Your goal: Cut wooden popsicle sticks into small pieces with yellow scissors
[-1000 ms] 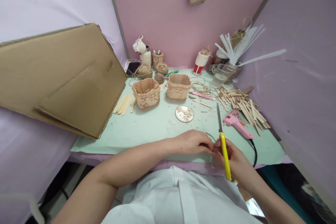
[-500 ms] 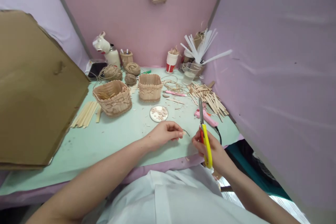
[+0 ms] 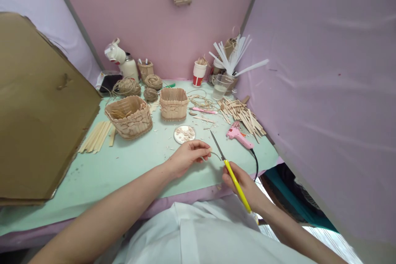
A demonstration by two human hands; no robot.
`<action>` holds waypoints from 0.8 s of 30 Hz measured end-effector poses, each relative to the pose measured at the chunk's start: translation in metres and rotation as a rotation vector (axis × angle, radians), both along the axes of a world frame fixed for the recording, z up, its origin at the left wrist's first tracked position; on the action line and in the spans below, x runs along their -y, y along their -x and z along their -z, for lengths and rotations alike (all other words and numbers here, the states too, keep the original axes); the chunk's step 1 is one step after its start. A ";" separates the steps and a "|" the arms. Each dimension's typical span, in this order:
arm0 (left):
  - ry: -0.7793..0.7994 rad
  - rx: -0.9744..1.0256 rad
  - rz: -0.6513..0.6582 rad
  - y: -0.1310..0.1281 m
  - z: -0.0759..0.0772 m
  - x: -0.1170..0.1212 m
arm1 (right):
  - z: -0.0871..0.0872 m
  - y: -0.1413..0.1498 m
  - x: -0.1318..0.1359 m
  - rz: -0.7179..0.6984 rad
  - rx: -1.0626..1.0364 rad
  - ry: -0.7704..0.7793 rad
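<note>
My left hand [image 3: 191, 156] is closed, its thumb and fingertips pinching a small pale wood piece [image 3: 210, 149]. A thin dark curved strip [image 3: 216, 155] shows just beyond those fingertips; whether it is held or lies on the table I cannot tell. My right hand [image 3: 243, 183] grips scissors [image 3: 233, 175] with a yellow handle, the blades pointing up and left toward the left hand. Behind the left hand is a round white dish [image 3: 177, 136] with small wood chips in it. Farther back stand two wooden baskets, one [image 3: 131, 126] holding wood pieces and another [image 3: 173, 111] beside it.
A pink glue gun [image 3: 239, 137] with a black cord lies right of the scissors, near a heap of craft sticks [image 3: 247, 117]. Pale sticks [image 3: 95, 137] lie by a large cardboard piece [image 3: 40, 111] at left. Twine balls [image 3: 128, 86] and a paper cup [image 3: 199, 74] stand behind.
The view has swung right. My hands have come apart, the left now holding the small wood piece away from the right. The scissors have tilted from upright to pointing left.
</note>
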State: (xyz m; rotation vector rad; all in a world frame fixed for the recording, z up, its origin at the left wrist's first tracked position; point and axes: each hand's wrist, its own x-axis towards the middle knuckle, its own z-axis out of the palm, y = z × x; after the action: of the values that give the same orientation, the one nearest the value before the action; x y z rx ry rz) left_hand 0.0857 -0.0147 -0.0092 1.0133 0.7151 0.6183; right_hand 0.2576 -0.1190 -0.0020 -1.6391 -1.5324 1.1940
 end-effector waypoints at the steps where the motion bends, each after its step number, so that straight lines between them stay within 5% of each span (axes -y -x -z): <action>1: -0.004 0.000 -0.006 0.000 -0.001 0.000 | 0.000 0.000 0.000 -0.005 0.021 0.002; 13: -0.107 0.004 -0.051 -0.003 0.001 0.002 | -0.004 -0.001 0.001 -0.031 0.124 0.026; 24: -0.168 -0.013 -0.063 -0.003 0.002 0.001 | -0.009 -0.007 0.001 0.039 0.624 -0.041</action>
State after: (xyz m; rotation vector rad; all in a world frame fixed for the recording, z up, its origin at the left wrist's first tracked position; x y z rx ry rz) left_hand 0.0885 -0.0154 -0.0112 1.1542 0.7177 0.7364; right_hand 0.2642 -0.1203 0.0073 -2.1236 -1.8522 0.6425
